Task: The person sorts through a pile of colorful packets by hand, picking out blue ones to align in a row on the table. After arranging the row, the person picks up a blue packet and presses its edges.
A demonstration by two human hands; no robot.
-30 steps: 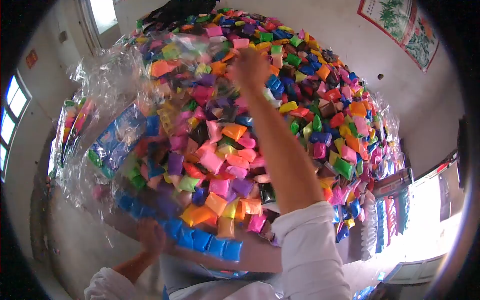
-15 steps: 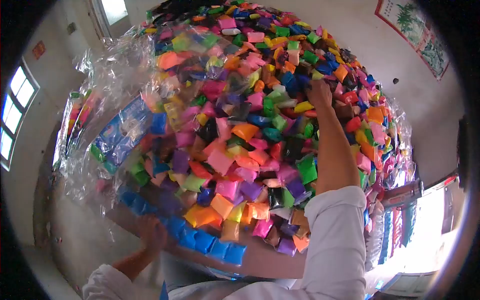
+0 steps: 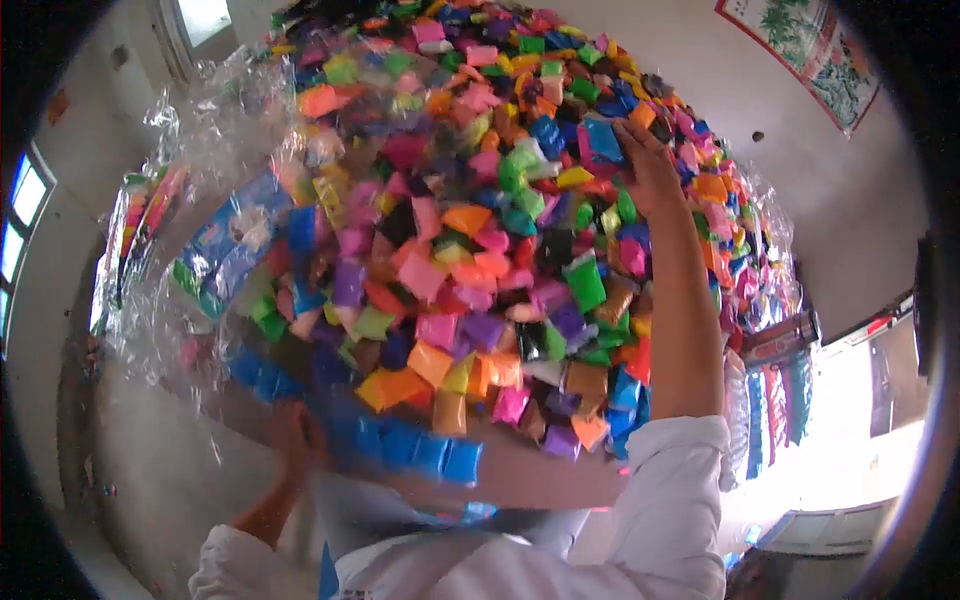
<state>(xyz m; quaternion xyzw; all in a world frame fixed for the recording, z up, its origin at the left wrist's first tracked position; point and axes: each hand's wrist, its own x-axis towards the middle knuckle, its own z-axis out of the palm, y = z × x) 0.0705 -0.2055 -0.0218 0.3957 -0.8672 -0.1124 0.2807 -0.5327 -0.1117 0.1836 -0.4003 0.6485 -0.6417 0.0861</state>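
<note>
A big heap of small colourful packets covers the table. My right hand reaches over the upper right of the heap, its fingers on or beside a light-blue packet; whether they grip it is unclear. At the table's near left edge is my left hand, blurred, beside a row of joined blue packets. More blue packets lie just above that hand. What its fingers do is smeared by motion.
Clear plastic wrapping and a blue printed bag lie on the left. The brown table edge curves along the front. Rolled or stacked coloured bags stand at the right.
The view has shifted, and the heap appears a little higher. A light-blue packet now shows at my right hand's fingers. My left hand appears slightly higher, near the blue row.
</note>
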